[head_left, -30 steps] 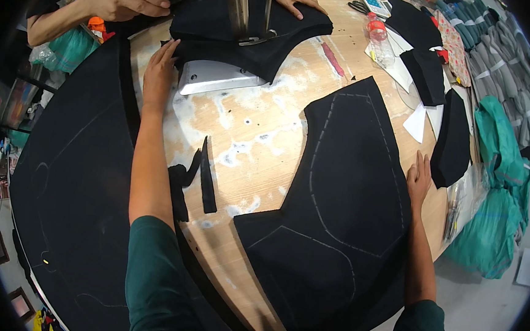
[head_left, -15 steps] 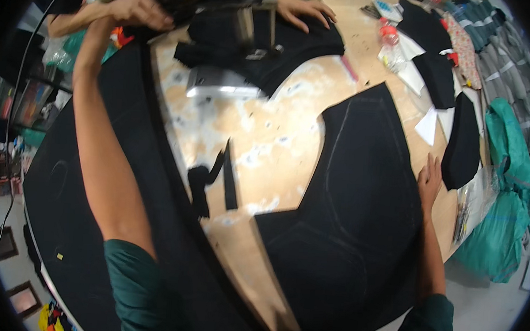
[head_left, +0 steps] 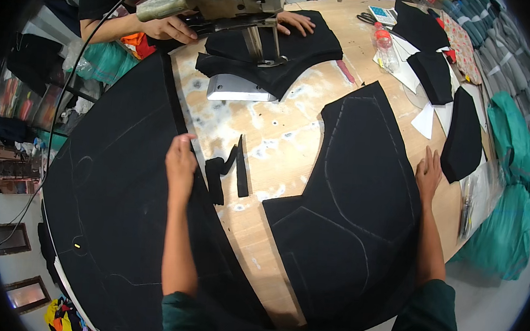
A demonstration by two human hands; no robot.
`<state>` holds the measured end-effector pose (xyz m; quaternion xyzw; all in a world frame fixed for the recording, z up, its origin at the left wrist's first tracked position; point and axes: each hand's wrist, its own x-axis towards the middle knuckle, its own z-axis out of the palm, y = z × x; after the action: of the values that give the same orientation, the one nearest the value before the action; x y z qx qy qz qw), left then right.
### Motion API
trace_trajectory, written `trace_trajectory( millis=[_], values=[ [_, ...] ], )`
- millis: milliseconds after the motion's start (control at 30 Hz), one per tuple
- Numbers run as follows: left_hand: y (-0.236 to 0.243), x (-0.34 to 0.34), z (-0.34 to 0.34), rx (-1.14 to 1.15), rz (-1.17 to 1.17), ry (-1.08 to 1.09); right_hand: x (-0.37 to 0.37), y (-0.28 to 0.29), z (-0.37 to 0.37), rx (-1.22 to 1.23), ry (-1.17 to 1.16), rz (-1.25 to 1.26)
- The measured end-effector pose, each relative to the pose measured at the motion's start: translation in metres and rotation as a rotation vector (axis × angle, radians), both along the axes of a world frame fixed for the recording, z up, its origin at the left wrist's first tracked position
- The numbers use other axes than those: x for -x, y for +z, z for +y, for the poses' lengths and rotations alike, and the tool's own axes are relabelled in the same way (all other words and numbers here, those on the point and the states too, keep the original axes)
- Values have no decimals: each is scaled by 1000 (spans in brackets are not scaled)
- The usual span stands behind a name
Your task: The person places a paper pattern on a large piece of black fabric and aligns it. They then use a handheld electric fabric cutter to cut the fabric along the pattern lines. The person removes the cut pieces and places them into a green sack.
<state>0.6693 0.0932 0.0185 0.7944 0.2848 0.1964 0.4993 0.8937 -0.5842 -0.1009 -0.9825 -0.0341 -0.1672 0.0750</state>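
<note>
My left hand (head_left: 181, 159) is over the inner edge of a large black fabric layer (head_left: 121, 198), fingers loosely bent and one sticking out to the right, with nothing visible in it. On the right, my right hand (head_left: 428, 174) lies on the wooden table with fingers stretched, beside the edge of a cut black fabric piece (head_left: 370, 154) marked with chalk lines. Two narrow black scraps (head_left: 243, 170) lie between the fabrics. Across the table, a co-worker's hand (head_left: 171, 28) is at an electric fabric cutter (head_left: 227, 3); their other hand (head_left: 295, 24) presses on black fabric (head_left: 310, 45).
The cutter's metal base plate (head_left: 239, 90) stands on the table (head_left: 280, 123). At far right lie a plastic bottle (head_left: 384, 45), scissors (head_left: 366, 17), a calculator (head_left: 383, 15), white paper pieces and more black cut pieces (head_left: 463, 136). Green bags (head_left: 505, 201) hang past the table edge.
My left hand has come back toward me from the far left side, near the co-worker. My right hand stays beside the cut piece. More of the cutter shows as the view has shifted.
</note>
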Motion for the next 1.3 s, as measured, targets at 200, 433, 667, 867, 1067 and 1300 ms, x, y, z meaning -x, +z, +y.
trace_trajectory(
  millis=[200, 433, 667, 867, 1067, 1300],
  values=[
    [-13, -21, -110, -267, 249, -95, 5, 2, -1, -7, -38, 26],
    [-37, -100, -138, -278, -107, -205, 7, 11, 8, -37, -40, 32],
    [-56, -178, -141, -763, -200, -113, 9, 16, 12, -70, -48, 47],
    [-85, -198, -140, -800, -148, -50, 6, 13, 6, -58, -44, 49],
    [-90, -206, -137, -839, -128, 1, 6, 13, 7, -42, -52, 57],
    [-85, -203, -138, -898, -154, -10, 7, 12, 7, -45, -50, 53]
  ],
)
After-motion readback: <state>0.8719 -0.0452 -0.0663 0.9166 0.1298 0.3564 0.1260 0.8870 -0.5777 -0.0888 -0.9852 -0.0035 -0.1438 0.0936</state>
